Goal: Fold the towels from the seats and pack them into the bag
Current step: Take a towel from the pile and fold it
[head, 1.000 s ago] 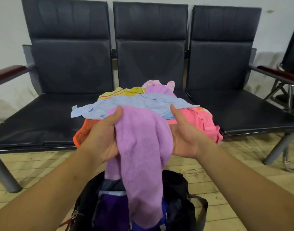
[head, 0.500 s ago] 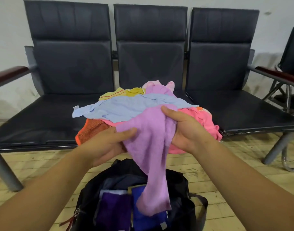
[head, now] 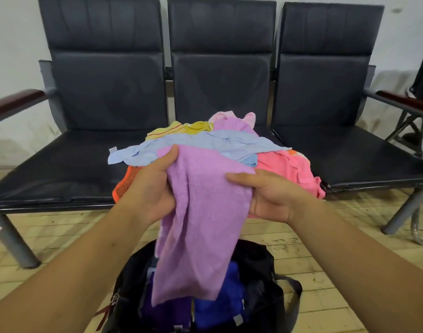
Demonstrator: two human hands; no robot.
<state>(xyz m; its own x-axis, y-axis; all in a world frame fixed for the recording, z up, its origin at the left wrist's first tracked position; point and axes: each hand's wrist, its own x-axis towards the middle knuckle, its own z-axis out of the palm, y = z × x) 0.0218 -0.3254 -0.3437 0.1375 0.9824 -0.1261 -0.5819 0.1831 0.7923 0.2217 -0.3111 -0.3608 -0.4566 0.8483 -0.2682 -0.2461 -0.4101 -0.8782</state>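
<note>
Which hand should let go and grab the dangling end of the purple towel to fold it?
Probably the right hand: it sits lower on the purple towel, nearer the hanging end, while the left hand pinches the top corner and can hold it up.

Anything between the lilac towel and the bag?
Nothing visible. The left hand and right hand hold the lilac towel, its lower end hanging over the open bag on the floor. A purple towel and a blue towel already lie inside.

hands: left [head: 149, 188], right [head: 269, 195] — both grip lilac towel [head: 201, 224] | hangs over open bag [head: 261, 299]
</note>
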